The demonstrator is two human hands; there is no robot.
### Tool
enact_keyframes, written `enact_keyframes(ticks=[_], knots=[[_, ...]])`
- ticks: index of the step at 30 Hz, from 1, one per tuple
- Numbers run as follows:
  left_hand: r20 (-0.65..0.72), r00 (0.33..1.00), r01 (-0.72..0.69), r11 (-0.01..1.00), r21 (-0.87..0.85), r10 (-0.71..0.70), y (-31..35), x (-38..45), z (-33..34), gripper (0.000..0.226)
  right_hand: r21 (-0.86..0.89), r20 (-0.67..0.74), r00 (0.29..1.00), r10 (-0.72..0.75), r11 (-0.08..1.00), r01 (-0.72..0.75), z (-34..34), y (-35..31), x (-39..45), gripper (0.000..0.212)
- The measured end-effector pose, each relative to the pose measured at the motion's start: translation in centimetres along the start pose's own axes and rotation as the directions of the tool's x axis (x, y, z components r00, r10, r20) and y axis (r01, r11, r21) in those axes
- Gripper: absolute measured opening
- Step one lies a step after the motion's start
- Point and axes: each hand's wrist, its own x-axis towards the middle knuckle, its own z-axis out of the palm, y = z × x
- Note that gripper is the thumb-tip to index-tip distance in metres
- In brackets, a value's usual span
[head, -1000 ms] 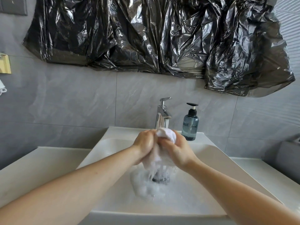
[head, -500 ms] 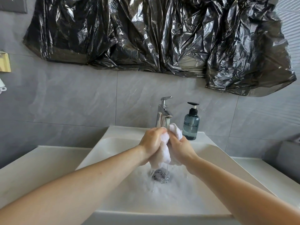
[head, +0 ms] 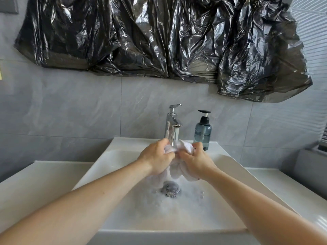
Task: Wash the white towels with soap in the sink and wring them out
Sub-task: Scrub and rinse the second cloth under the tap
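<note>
Both hands meet over the middle of the white sink (head: 109, 161), just under the spout of the chrome faucet (head: 172, 128). The left hand (head: 156, 159) has its fingers curled tight around the left part of a bunched white towel (head: 184, 147), knuckles up. The right hand (head: 196, 160) grips the right part of the same towel, its fingers wrapped into the cloth and its thumb pressed against the folds. The wet towel bulges up between the two hands and hangs down beneath them toward the drain (head: 170, 189). Soapy foam (head: 177, 204) covers the basin floor around the drain. A blue-tinted pump bottle (head: 202, 132) stands on the sink's back ledge just right of the faucet; faint marks on it are too small to read. Crumpled black plastic sheeting (head: 159, 38) covers the grey tiled wall (head: 70, 110) above. A pale desk (head: 35, 183) flanks the sink.
</note>
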Motion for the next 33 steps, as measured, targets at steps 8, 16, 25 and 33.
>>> enact_keyframes(ticks=[8,16,25,33], knots=[[-0.01,1.0,0.023,0.929,0.369,-0.021,-2.1,-0.2,-1.9,0.018,-0.024,0.046,0.993,0.107,0.994,-0.106,-1.0,0.8,0.4,0.051],[-0.264,0.956,-0.052,0.957,0.287,0.131,-2.0,0.2,-2.5,0.003,0.126,-0.148,0.989,-0.01,0.992,0.029,-2.3,-0.1,-0.2,0.031],[0.244,0.947,0.103,0.917,0.385,-0.209,-1.1,-0.9,-2.9,0.024,-0.267,0.308,0.951,-0.012,0.959,0.098,-1.4,1.5,0.3,0.036],[0.217,0.976,-0.059,0.953,0.298,-0.008,-0.8,-1.2,-1.9,0.027,-0.669,0.429,0.903,-0.028,0.662,0.338,1.5,2.4,0.5,0.06]])
